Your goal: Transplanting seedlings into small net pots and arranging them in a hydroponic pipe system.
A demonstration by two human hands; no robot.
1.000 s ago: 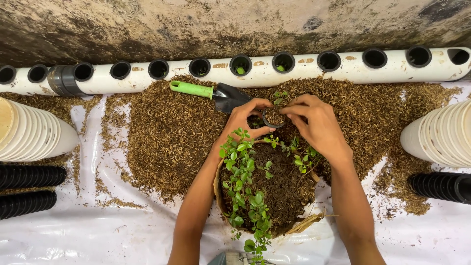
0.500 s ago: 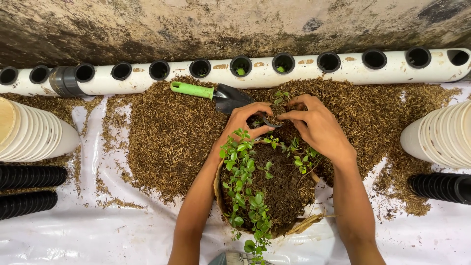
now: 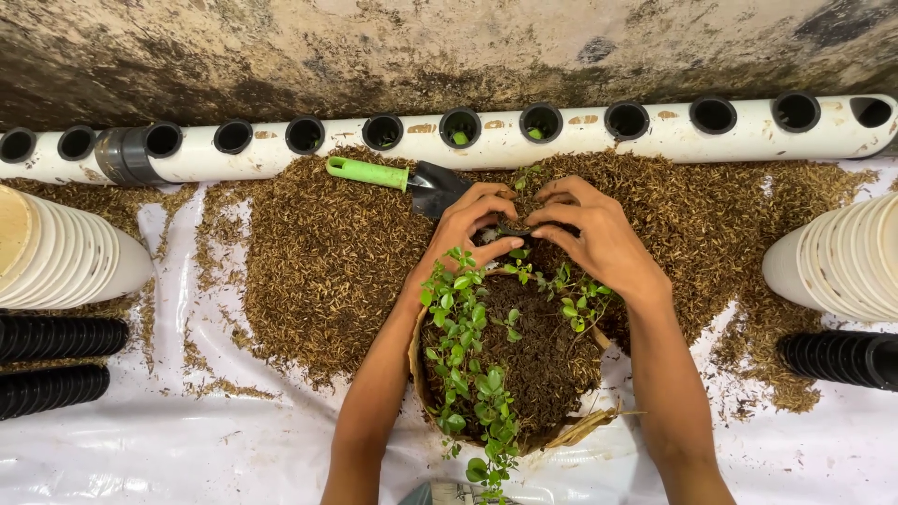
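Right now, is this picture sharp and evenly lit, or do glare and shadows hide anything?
Head view: soft, even light, sharp throughout. The white sheet shows mild sheen, no hard glare. Both hands, left hand and right hand, cast only faint shadows. The pipe bows slightly, hinting at wide-lens distortion.

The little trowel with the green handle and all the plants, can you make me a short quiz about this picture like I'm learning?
1. True or false: the trowel is held in the left hand.
2. What do both hands, left and right hand, pinch together? A) a small black pot B) a white cup C) the pipe
3. What lies spread under the basket of seedlings: brown husk mulch or sand?

Key: 1. False, it lies on the mulch beside the hand. 2. A. 3. Brown husk mulch.
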